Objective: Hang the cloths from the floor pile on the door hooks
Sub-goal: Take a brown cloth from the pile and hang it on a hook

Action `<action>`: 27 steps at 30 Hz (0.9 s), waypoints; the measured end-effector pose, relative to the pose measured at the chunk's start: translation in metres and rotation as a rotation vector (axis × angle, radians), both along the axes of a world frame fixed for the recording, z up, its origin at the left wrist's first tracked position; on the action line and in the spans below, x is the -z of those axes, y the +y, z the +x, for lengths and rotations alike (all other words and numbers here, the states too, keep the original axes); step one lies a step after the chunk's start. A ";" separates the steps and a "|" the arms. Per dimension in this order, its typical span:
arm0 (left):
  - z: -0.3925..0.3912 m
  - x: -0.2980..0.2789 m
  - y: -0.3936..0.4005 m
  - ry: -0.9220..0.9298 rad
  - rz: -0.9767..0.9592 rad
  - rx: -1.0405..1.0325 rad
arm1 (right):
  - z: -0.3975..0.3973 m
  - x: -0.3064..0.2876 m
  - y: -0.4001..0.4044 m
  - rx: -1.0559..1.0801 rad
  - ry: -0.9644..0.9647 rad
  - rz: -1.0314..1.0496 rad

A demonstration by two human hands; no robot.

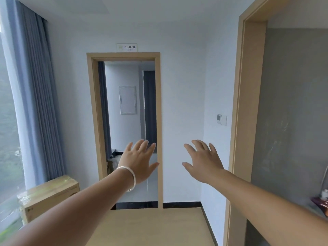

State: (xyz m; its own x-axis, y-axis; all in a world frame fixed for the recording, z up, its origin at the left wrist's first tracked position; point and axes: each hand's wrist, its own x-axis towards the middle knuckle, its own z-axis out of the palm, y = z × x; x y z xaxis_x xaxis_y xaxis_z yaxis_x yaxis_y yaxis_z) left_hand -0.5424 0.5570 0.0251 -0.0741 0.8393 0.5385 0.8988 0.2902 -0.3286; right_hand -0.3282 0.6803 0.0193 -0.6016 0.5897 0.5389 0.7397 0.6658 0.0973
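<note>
I have two hands out in front of me, both raised with fingers spread and straight, holding nothing. My left hand [140, 161] wears one silver bracelet [130, 176] at the wrist; my right hand [204, 161] is bare. The two are apart, with white wall showing between them.

Behind my left hand I count one open doorway [124, 121] with a light wooden frame, and one small sign [127, 47] above it. Through the doorway, above my left fingertips, I see one white framed panel [127, 100] on the far wall. Past my right hand, further right, is a second, larger wooden door frame [241, 121], and between it and my right hand, higher up, one wall switch plate [221, 119].

Well left of my left arm sits one cardboard box [49, 196] on the floor beside one blue curtain [39, 96] and the window. Below both arms is pale wooden floor [156, 226].

I cannot see any cloths, pile or door hooks in this view; at the far right edge something small and dark red is too blurred to identify.
</note>
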 end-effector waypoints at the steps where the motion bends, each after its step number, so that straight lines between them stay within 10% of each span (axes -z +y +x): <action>1: -0.005 0.002 0.016 -0.002 -0.005 0.001 | -0.006 0.001 0.016 -0.001 -0.006 0.003; 27: -0.099 -0.013 0.411 0.008 -0.047 -0.057 | -0.090 0.008 0.413 -0.010 0.008 -0.070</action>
State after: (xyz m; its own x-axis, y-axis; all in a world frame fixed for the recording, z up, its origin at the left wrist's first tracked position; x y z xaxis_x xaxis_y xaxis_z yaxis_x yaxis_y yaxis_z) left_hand -0.6410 0.9680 0.0385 -0.1179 0.8585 0.4991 0.8786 0.3244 -0.3506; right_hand -0.4180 1.0936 0.0116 -0.6035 0.6200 0.5014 0.7335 0.6783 0.0441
